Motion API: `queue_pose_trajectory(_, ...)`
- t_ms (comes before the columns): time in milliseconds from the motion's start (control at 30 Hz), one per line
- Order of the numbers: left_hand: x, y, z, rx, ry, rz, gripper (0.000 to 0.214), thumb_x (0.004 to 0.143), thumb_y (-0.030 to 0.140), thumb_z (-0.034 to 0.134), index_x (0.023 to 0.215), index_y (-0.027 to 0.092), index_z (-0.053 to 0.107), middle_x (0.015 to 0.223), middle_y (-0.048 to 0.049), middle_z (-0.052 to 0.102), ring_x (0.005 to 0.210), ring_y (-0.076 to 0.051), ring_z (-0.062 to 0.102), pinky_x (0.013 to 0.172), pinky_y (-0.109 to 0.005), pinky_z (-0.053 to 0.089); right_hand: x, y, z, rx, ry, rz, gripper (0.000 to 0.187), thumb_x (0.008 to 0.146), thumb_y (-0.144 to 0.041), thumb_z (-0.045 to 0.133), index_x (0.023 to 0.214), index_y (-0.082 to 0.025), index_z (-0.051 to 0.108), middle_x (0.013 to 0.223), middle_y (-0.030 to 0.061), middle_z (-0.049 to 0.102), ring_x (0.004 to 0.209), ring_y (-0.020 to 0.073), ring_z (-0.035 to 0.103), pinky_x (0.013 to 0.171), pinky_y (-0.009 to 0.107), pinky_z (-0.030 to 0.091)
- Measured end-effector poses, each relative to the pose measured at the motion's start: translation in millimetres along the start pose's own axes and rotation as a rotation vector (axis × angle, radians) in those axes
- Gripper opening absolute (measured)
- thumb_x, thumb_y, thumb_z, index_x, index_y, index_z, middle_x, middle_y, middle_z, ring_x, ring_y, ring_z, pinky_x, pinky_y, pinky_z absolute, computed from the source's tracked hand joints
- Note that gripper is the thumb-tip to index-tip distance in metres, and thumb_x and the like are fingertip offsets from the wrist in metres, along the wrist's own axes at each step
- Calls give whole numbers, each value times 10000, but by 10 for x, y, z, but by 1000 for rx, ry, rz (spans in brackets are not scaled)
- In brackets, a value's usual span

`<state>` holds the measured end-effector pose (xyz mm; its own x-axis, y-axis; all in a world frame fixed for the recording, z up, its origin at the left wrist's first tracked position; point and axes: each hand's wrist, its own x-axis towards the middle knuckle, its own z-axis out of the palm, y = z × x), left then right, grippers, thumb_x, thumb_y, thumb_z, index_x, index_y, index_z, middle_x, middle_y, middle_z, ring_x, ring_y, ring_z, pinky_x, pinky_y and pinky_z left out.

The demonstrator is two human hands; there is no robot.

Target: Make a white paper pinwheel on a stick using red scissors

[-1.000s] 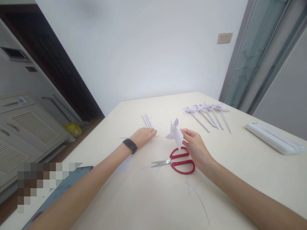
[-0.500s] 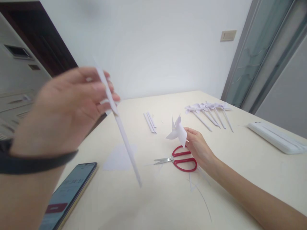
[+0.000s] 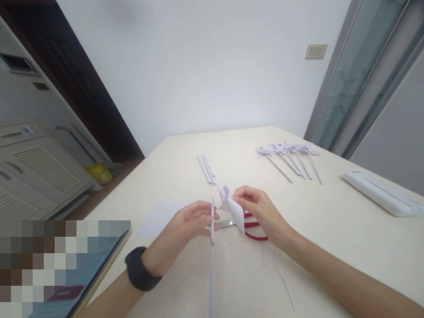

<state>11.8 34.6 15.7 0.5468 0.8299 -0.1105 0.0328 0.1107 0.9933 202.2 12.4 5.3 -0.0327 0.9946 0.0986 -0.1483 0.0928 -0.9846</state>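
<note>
Both hands grip: left hand (image 3: 185, 229) pinches the paper stick (image 3: 212, 251), right hand (image 3: 261, 212) the paper pinwheel (image 3: 232, 207) just beside it.

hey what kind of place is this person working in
Probably a room in a home, used for paper crafts: a cream table holding red scissors and finished paper pinwheels, with louvred cabinets alongside.

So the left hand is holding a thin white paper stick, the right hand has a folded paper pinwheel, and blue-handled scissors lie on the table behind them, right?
Not quite: in the head view the scissors have red handles, not blue. The rest holds: the left hand grips the thin white paper stick, the right hand holds the folded paper pinwheel, and the scissors lie on the table behind them.
</note>
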Motion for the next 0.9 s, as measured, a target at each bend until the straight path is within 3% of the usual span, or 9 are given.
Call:
queue_pose_trajectory(300, -38, -94, -15, 62, -22, 12, 110, 821, 255, 555, 891, 207, 625, 824, -29, 596, 762, -158, 524, 689, -265, 426, -50, 45, 47, -46, -47, 53, 102, 772, -288, 569, 732, -199, 598, 756, -4, 613, 730, 155, 563, 651, 267, 400)
queue_pose_trajectory(467, -4, -88, -57, 23, 42, 50, 86, 800, 252, 579, 770, 191, 632, 713, -4, 552, 647, -129, 487, 611, -235, 409, -34, 111, 30, 58, -66, 146, 97, 759, -269, 573, 725, -189, 614, 713, -4, 592, 634, 123, 514, 571, 228, 371)
queue_pose_trajectory(700, 12, -37, -178, -62, 171, 129, 139, 822, 304, 536, 756, 197, 596, 741, 3, 515, 631, -118, 472, 573, -220, 401, -5, 154, 41, 130, -112, 206, 145, 750, -320, 606, 763, -178, 631, 693, 9, 583, 609, 121, 508, 545, 220, 353)
queue_pose_trajectory(900, 7, -50, -271, -114, 238, 175, 185, 847, 330, 495, 740, 192, 556, 743, 1, 521, 650, -123, 504, 567, -228, 426, -62, 82, 110, 213, -236, 267, 171, 713, -352, 642, 734, -183, 648, 669, 2, 585, 582, 115, 501, 555, 225, 362)
